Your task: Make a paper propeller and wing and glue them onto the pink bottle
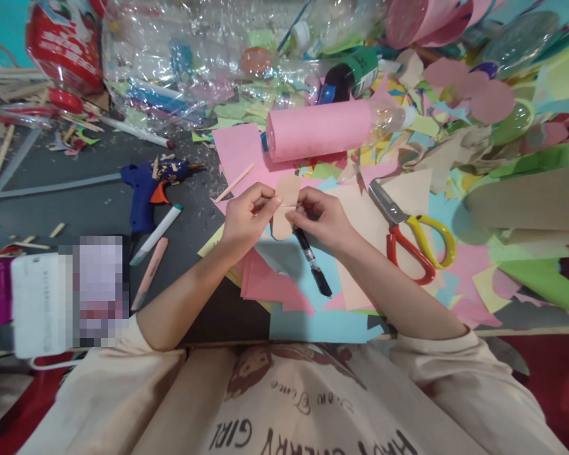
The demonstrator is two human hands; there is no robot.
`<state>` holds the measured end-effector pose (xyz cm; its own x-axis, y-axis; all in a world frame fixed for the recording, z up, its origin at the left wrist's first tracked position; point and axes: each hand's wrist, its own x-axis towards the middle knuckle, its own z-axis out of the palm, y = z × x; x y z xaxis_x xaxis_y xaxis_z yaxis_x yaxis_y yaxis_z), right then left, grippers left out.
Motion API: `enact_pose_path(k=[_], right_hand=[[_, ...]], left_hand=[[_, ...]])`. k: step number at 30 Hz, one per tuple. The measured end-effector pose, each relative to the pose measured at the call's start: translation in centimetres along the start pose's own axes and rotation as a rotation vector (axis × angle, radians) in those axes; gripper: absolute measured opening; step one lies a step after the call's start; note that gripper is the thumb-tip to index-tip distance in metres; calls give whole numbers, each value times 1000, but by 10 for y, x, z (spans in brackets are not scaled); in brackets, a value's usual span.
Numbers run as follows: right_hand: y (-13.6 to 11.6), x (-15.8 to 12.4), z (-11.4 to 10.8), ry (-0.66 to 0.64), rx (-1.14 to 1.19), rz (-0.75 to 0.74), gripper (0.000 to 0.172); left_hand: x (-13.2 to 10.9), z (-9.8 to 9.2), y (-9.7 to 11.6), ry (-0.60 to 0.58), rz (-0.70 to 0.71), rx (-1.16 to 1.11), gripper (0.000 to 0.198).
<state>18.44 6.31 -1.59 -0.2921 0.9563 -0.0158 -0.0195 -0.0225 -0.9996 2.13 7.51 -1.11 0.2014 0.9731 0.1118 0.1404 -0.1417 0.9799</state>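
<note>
Between my two hands is a small tan paper cutout point(287, 191) with rounded ends and a crease or seam across its middle. My left hand point(250, 212) pinches its left edge between thumb and fingers. On the other side, my right hand point(323, 218) grips the right edge, thumb lying over the lower half. A black pen-like tool point(313, 262) lies just below my right hand on light blue paper point(294, 256). Right of that hand rest scissors point(403, 230) with red and yellow handles. Beyond my hands lies a bottle wrapped in pink paper point(320, 129).
A blue glue gun point(145, 196) and markers point(156, 234) lie to the left. Plastic bottles point(208, 38) and a red-labelled bottle point(66, 47) crowd the back. Paper scraps point(493, 95) heap up at the right. A white device point(38, 306) sits at the front left.
</note>
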Motion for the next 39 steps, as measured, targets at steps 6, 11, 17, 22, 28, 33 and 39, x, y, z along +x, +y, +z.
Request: enact_pose_path(k=[6, 11, 17, 22, 28, 33, 39], right_hand=[[-1, -1, -1, 1, -4, -7, 21], [-3, -1, 1, 47, 49, -3, 36], [-3, 1, 3, 144, 72, 4, 46], [-3, 1, 2, 163, 72, 8, 45], [-2, 1, 1, 160, 78, -5, 43], [-1, 2, 1, 157, 89, -18, 42], [-1, 1, 2, 162, 88, -12, 44]], left_hand=[[-1, 0, -1, 1, -5, 31, 37], [-1, -1, 1, -4, 1, 18, 38], [-3, -3, 2, -56, 8, -5, 42], [-3, -4, 2, -21, 2, -16, 35], [0, -2, 4, -8, 30, 121, 24], [-1, -1, 4, 9, 42, 113, 25], [-2, -1, 3, 15, 54, 120, 22]])
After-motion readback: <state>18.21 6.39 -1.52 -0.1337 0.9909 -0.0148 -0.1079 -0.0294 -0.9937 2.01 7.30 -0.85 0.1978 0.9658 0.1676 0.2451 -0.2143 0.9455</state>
